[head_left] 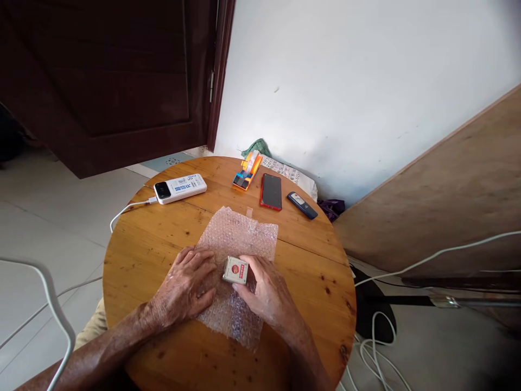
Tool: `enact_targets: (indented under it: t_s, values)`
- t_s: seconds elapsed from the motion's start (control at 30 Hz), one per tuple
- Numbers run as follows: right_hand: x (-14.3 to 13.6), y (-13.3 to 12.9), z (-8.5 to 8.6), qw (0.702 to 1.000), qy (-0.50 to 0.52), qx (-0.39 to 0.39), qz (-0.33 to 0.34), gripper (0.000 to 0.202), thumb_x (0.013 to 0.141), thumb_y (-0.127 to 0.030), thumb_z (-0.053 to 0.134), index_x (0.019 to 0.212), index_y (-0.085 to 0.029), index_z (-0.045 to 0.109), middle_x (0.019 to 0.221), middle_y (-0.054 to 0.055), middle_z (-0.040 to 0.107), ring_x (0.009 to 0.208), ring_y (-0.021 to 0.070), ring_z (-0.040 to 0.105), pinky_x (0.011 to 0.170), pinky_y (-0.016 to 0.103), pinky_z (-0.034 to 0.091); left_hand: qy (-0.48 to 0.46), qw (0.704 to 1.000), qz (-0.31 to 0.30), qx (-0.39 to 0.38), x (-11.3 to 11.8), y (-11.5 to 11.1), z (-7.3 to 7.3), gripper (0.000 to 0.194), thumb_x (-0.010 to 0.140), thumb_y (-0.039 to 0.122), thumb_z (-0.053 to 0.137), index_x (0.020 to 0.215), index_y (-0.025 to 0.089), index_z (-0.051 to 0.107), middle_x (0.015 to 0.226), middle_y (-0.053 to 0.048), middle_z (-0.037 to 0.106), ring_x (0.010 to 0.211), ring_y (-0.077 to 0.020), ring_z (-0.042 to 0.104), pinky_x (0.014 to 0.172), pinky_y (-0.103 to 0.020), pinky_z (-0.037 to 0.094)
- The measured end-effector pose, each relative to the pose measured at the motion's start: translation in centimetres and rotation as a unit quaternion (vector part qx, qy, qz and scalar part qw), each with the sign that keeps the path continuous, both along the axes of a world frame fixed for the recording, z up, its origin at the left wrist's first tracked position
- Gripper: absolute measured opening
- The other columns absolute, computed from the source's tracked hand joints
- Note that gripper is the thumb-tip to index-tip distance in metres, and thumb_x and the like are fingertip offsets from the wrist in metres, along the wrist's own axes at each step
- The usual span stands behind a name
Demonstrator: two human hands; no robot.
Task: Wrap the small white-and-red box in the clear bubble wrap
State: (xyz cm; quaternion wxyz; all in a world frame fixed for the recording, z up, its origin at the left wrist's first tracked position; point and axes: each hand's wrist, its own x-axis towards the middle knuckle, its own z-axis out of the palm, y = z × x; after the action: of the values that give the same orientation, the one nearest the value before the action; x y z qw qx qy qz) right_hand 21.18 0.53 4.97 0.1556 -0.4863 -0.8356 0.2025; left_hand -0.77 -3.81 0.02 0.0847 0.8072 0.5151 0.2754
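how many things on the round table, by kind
small box: 1, in the right hand
bubble wrap: 1, under the left hand
power bank: 1
tape dispenser: 1
phone: 1
remote: 1
total: 6

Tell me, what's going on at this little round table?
A person sits at a round wooden table with a sheet of bubble wrap spread on it. The left hand lies flat on the wrap, pressing it down. The right hand holds a small box with a red and white label, over the wrap. Farther back lie a white power bank with its cable plugged in, an orange tape dispenser, a phone in a red case and a small dark remote.
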Motion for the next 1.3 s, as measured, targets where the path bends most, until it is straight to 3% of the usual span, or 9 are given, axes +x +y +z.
enact_targets:
  t_s: [0.27,0.73,0.87,0.93,1.03,1.1,1.17,1.23,1.3]
  values:
    - [-0.3,-0.2,-0.6,1.000,0.002,-0.001,-0.010,0.031,0.079,-0.021,0.064,0.109,-0.022,0.057,0.102,0.005,0.069,0.095,0.0242,0.063,0.082,0.035,0.045,0.000,1.000,0.008,0.003,0.1,0.0,0.3,0.029,0.079,0.023,0.063,0.108,0.021,0.064,0.128,-0.011,0.062,0.123,-0.0303,0.053,0.109,-0.052,0.038]
    - [-0.4,0.1,-0.2,1.000,0.000,-0.013,0.011,0.040,0.076,-0.018,0.069,0.114,-0.020,0.056,0.110,0.008,0.068,0.103,0.0269,0.062,0.088,0.041,0.047,-0.010,1.000,-0.008,0.006,-0.1,0.2,0.0,0.033,0.078,0.023,0.064,0.111,0.021,0.062,0.129,-0.011,0.060,0.124,-0.0308,0.052,0.107,-0.051,0.038]
    - [0.4,-0.6,2.0,0.998,0.046,0.032,-0.004,0.052,0.079,-0.021,0.070,0.127,-0.022,0.051,0.127,0.010,0.061,0.114,0.0271,0.058,0.095,0.042,0.045,-0.013,1.000,-0.009,0.003,-0.2,0.1,0.1,0.035,0.078,0.023,0.064,0.113,0.022,0.061,0.129,-0.010,0.060,0.124,-0.0309,0.052,0.107,-0.051,0.038]
    - [0.8,-1.7,3.7,0.997,0.046,0.058,0.003,0.037,0.083,-0.023,0.068,0.117,-0.024,0.057,0.118,0.008,0.065,0.107,0.0256,0.059,0.092,0.041,0.045,-0.018,1.000,-0.011,0.001,-0.2,0.2,0.2,0.034,0.078,0.023,0.064,0.112,0.022,0.062,0.127,-0.010,0.061,0.123,-0.0308,0.052,0.107,-0.051,0.038]
    - [0.8,-4.2,4.8,0.995,-0.020,0.035,0.091,0.026,0.080,-0.028,0.073,0.103,-0.024,0.062,0.103,0.004,0.068,0.094,0.0248,0.060,0.085,0.041,0.045,-0.029,1.000,-0.012,0.000,-0.2,0.2,0.2,0.034,0.078,0.022,0.064,0.112,0.020,0.063,0.126,-0.011,0.062,0.121,-0.0309,0.053,0.106,-0.051,0.039]
    - [0.7,-6.1,3.7,0.989,-0.067,0.036,0.125,0.029,0.077,-0.032,0.076,0.101,-0.023,0.063,0.105,0.004,0.068,0.094,0.0260,0.059,0.086,0.043,0.044,-0.039,0.999,-0.014,-0.001,-0.2,0.2,0.1,0.037,0.078,0.020,0.063,0.115,0.019,0.062,0.126,-0.011,0.062,0.122,-0.0305,0.052,0.107,-0.051,0.038]
    - [0.5,-7.7,1.5,0.984,-0.101,0.101,0.109,0.026,0.078,-0.030,0.073,0.099,-0.019,0.063,0.111,0.009,0.068,0.095,0.0294,0.058,0.088,0.047,0.042,-0.051,0.999,-0.016,-0.003,-0.4,0.2,0.2,0.040,0.079,0.020,0.062,0.119,0.019,0.061,0.128,-0.011,0.061,0.123,-0.0302,0.051,0.107,-0.050,0.038]
    - [0.5,-8.7,-0.7,0.978,-0.087,0.171,0.085,0.015,0.081,-0.015,0.063,0.096,-0.017,0.063,0.109,0.010,0.069,0.094,0.0275,0.059,0.094,0.046,0.038,-0.063,0.998,-0.015,-0.004,-0.7,0.0,0.5,0.040,0.081,0.023,0.062,0.121,0.020,0.060,0.130,-0.012,0.059,0.124,-0.0305,0.051,0.106,-0.050,0.039]
    - [0.5,-9.0,-1.8,0.976,-0.037,0.203,0.066,0.018,0.084,-0.004,0.052,0.090,-0.018,0.062,0.101,0.007,0.071,0.088,0.0229,0.060,0.093,0.042,0.037,-0.068,0.998,-0.014,-0.006,-1.1,-0.3,1.3,0.036,0.084,0.028,0.063,0.119,0.021,0.061,0.133,-0.012,0.058,0.125,-0.0311,0.050,0.105,-0.050,0.040]
